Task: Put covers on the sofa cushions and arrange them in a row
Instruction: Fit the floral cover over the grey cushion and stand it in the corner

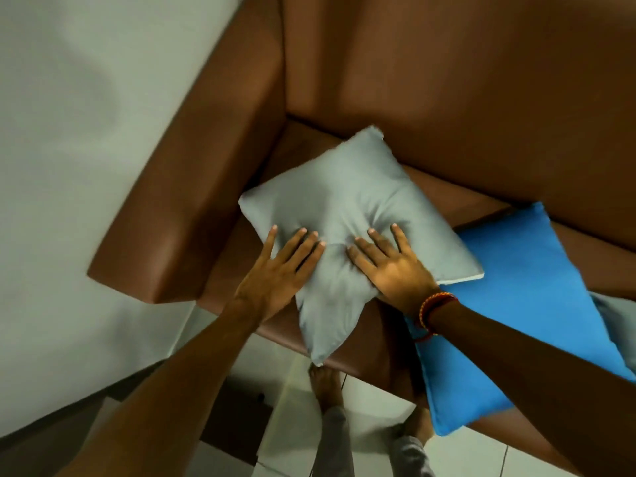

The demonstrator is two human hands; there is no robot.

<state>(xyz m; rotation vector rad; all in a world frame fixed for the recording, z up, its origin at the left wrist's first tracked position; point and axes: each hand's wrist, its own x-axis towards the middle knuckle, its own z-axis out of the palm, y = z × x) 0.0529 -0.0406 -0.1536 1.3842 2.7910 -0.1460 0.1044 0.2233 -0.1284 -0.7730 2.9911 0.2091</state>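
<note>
A grey covered cushion (347,204) lies flat on the seat of the brown sofa (447,80), near its left armrest. My left hand (278,270) presses palm down on the cushion's near left part, fingers spread. My right hand (389,263) presses flat on its near right part, and the fabric dents between the two hands. A thin white strip of the inner pad shows at the cushion's right edge. A blue covered cushion (516,304) lies to the right, partly under the grey one and under my right forearm.
The sofa's left armrest (192,187) stands against a pale wall (86,132). A bit of grey fabric (616,318) shows at the right edge beyond the blue cushion. Below the seat's front edge are a tiled floor (375,401) and my bare feet (327,387).
</note>
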